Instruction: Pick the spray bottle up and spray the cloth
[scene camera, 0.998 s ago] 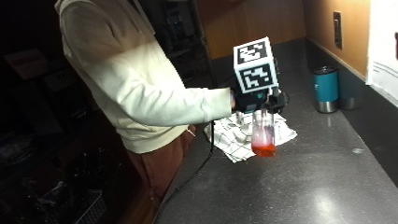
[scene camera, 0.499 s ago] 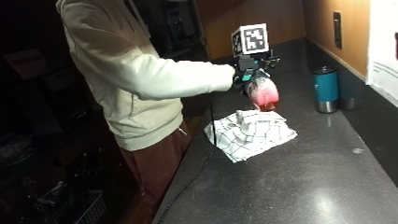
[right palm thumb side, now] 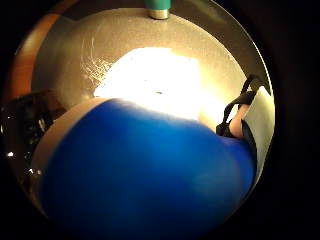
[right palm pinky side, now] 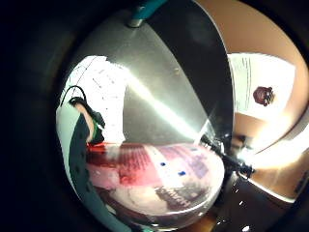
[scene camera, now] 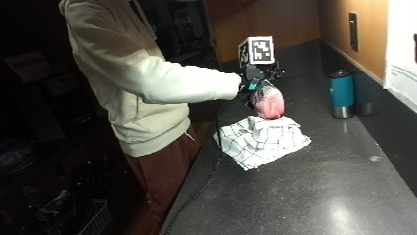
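Note:
In the outside view my gloved right hand (scene camera: 249, 89) grips the spray bottle (scene camera: 267, 104) by its top. The bottle holds pink liquid and hangs tilted in the air just above the far edge of the cloth. The white checked cloth (scene camera: 264, 140) lies crumpled on the dark counter (scene camera: 306, 196) below it. The little finger side palm view is half filled by the bottle's pink label (right palm pinky side: 159, 179), with the cloth (right palm pinky side: 104, 94) beyond it. A blue face of the bottle (right palm thumb side: 140, 170) fills the thumb side view, over the bright cloth (right palm thumb side: 160, 80).
A teal tumbler (scene camera: 340, 93) stands at the back of the counter near the wall, also seen as the tumbler (right palm pinky side: 144, 10) and the tumbler (right palm thumb side: 158, 9). A paper sheet (scene camera: 404, 44) hangs on the wall at the right. The counter's front edge runs beside the person.
My hand has lifted the spray bottle from the counter beside the cloth up into the air. It now hangs tilted over the cloth's far side.

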Available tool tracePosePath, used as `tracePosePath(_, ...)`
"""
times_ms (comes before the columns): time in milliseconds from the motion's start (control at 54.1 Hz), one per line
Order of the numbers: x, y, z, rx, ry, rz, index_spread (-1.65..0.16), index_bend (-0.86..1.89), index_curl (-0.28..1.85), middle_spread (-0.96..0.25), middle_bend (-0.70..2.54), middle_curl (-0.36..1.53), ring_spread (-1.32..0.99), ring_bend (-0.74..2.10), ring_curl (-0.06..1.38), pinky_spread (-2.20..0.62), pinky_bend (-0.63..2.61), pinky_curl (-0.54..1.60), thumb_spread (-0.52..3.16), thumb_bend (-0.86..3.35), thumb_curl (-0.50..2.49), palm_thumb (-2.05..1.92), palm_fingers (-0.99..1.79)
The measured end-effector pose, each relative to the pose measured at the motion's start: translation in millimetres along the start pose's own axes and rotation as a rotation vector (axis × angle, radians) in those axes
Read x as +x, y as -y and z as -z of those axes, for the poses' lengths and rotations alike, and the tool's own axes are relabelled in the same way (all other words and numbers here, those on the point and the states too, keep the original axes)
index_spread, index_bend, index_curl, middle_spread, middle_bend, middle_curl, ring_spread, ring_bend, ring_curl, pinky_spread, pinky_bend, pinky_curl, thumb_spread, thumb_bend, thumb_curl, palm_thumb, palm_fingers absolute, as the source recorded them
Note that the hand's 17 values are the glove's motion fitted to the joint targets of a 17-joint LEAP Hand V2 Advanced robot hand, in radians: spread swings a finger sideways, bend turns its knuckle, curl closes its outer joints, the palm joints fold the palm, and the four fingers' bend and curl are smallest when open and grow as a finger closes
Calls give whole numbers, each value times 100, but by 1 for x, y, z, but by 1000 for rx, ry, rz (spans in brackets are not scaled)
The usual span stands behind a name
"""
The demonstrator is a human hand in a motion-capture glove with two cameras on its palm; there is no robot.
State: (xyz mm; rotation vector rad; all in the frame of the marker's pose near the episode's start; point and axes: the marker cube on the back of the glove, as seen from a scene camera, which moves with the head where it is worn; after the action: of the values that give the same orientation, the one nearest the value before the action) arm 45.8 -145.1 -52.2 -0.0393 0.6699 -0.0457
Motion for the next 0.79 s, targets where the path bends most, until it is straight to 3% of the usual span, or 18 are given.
tracePosePath(296,1,-1,10,75,122,-33,-17,47,54,-13,59,49,-20,55,45,-22,29,37,-5,-3,73,104,137)
tracePosePath(591,22,-4,70,423,817,-218,-17,47,54,-12,59,49,-20,55,45,-22,29,37,-5,-3,73,103,137)
tracePosePath(795,8,7,103,586,1262,-261,-16,46,54,-12,59,49,-19,55,45,-22,29,37,-5,-3,73,103,136)
